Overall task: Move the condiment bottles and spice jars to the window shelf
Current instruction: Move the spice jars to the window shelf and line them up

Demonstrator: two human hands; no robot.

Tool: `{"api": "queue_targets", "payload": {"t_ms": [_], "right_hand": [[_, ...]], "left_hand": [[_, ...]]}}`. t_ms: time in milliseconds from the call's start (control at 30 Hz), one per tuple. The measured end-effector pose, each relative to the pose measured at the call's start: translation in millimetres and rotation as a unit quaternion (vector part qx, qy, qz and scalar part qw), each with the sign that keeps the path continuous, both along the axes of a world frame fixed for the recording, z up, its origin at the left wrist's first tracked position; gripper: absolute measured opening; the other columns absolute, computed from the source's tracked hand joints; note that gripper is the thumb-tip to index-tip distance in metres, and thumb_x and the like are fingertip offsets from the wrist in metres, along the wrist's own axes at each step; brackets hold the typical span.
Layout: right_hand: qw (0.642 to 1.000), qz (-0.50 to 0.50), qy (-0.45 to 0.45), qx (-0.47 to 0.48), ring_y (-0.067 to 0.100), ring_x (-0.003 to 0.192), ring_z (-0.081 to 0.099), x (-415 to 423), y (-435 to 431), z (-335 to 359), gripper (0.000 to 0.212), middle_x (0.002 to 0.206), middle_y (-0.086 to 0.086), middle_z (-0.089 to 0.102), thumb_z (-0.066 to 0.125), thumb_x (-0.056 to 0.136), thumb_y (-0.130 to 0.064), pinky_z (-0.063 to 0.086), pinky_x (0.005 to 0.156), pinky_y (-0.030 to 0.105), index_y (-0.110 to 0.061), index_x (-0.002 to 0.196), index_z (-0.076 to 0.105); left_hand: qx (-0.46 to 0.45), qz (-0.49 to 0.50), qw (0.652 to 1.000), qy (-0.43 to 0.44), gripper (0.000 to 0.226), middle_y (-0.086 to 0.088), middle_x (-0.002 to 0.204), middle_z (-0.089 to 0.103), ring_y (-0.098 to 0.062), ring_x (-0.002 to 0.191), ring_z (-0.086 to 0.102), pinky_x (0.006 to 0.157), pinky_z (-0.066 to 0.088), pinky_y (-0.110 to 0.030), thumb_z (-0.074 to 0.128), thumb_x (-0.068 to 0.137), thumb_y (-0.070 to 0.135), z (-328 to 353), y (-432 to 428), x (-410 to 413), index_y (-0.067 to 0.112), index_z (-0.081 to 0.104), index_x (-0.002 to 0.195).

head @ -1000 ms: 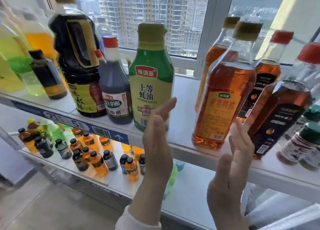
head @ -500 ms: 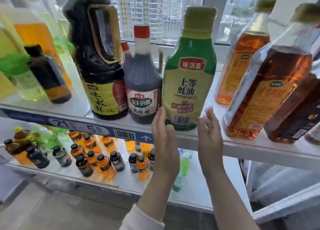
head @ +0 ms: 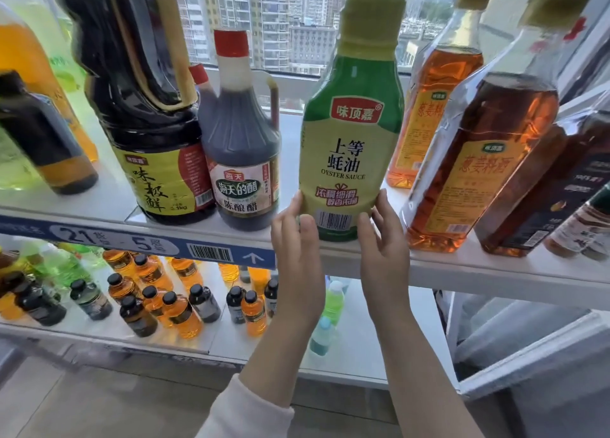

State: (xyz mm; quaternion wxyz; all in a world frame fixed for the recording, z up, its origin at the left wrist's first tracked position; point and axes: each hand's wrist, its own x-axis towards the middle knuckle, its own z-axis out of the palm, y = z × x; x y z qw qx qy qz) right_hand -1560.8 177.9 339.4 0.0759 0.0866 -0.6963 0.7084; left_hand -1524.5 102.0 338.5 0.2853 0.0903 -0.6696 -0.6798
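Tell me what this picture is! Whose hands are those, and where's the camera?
Those are a person's own two hands, no machine. The camera sits on their head, looking forward and down. In front is a white shelf by a window. On it stand a green oyster sauce bottle, a dark vinegar bottle, a big dark jug and amber bottles. The left hand and right hand hold the oyster sauce bottle low down, one on each side. Small bottles stand on the lower shelf.
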Motion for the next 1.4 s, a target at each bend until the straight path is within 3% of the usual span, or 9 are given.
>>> {"api": "queue_targets", "payload": {"t_ms": [200,333,567,667,800,967,1100,1200,1400], "right_hand": [[1.0,0.001,-0.004,-0.006,-0.029,0.106,0.036,-4.1,10.3,-2.8,0.042,0.12,-0.03,0.042,0.038,0.1,-0.018,0.033,0.079,-0.006,-0.024,0.141,0.036],[1.0,-0.002,-0.004,-0.01,-0.026,0.111,0.034,-3.5,14.0,-1.2,0.042,0.134,-0.022,0.039,0.039,0.099,-0.022,0.031,0.088,-0.006,-0.023,0.141,0.037],[1.0,-0.01,0.015,-0.011,0.001,0.125,0.045,-4.7,11.8,-1.6,0.041,0.137,-0.008,0.048,0.047,0.096,-0.019,0.039,0.104,0.02,-0.022,0.137,0.043],[1.0,-0.014,0.022,-0.003,-0.007,0.121,0.044,-4.4,12.0,-1.7,0.041,0.137,-0.009,0.046,0.046,0.096,-0.019,0.038,0.102,0.012,-0.021,0.137,0.043],[0.999,-0.021,0.023,-0.008,-0.021,0.112,0.042,-5.3,10.8,-2.7,0.039,0.136,-0.01,0.045,0.04,0.099,-0.019,0.036,0.09,0.0,-0.018,0.138,0.042],[0.999,-0.02,0.016,-0.025,0.003,0.13,0.039,-5.3,10.8,-6.4,0.04,0.141,-0.006,0.044,0.033,0.101,-0.024,0.038,0.104,0.021,-0.02,0.14,0.04],[0.999,-0.019,0.022,-0.025,-0.004,0.129,0.035,-3.7,11.5,-7.4,0.04,0.14,-0.013,0.04,0.033,0.101,-0.023,0.033,0.103,0.015,-0.023,0.141,0.036],[0.997,-0.052,0.06,-0.023,0.0,0.131,0.036,13.7,7.1,-9.6,0.042,0.142,-0.011,0.04,0.036,0.098,-0.028,0.033,0.1,0.007,-0.02,0.14,0.039],[0.987,-0.063,0.138,-0.045,0.021,0.112,0.055,43.3,-30.1,-9.3,0.03,0.114,0.002,0.059,0.036,0.089,-0.036,0.045,0.097,0.036,-0.026,0.11,0.057]], "left_hand": [[0.021,-0.026,0.999,-0.015,0.051,0.009,0.139,0.035,-0.001,0.129,0.035,0.107,0.034,-0.025,0.025,0.069,0.077,1.5,-1.0,0.1,0.054,0.033,0.115],[0.015,-0.018,0.999,-0.035,0.058,0.008,0.147,0.026,0.001,0.131,0.03,0.096,0.028,-0.009,0.022,0.084,0.069,5.5,-6.1,-5.6,0.041,0.03,0.134],[0.01,-0.067,0.997,-0.042,0.051,0.005,0.141,0.043,-0.005,0.127,0.042,0.099,0.043,-0.018,0.042,0.093,0.039,9.2,-15.6,-19.4,0.024,0.033,0.141],[0.006,-0.064,0.997,-0.036,0.046,0.008,0.138,0.046,-0.001,0.123,0.043,0.087,0.042,-0.003,0.041,0.096,0.032,9.7,-17.6,-19.3,0.024,0.035,0.14],[0.008,-0.063,0.997,-0.037,0.048,0.006,0.14,0.044,-0.004,0.127,0.042,0.098,0.042,-0.016,0.041,0.095,0.036,9.0,-16.1,-20.5,0.025,0.034,0.141],[-0.01,-0.055,0.997,-0.046,0.068,0.004,0.142,0.042,-0.007,0.129,0.041,0.105,0.04,-0.028,0.047,0.085,0.055,5.5,-13.0,-23.5,0.024,0.03,0.144],[-0.042,-0.057,0.996,-0.06,0.064,0.005,0.142,0.042,-0.008,0.13,0.04,0.105,0.04,-0.029,0.043,0.086,0.051,7.9,-12.1,-21.9,0.025,0.03,0.143],[-0.043,-0.024,0.998,-0.035,0.042,0.008,0.138,0.047,0.001,0.122,0.044,0.093,0.039,-0.006,0.042,0.096,0.037,13.4,-14.5,-6.4,0.024,0.04,0.136],[-0.021,0.145,0.985,0.09,0.028,0.011,0.114,0.062,-0.004,0.11,0.057,0.093,0.046,-0.021,0.039,0.089,0.04,4.6,-56.0,29.6,0.031,0.054,0.111]]}}
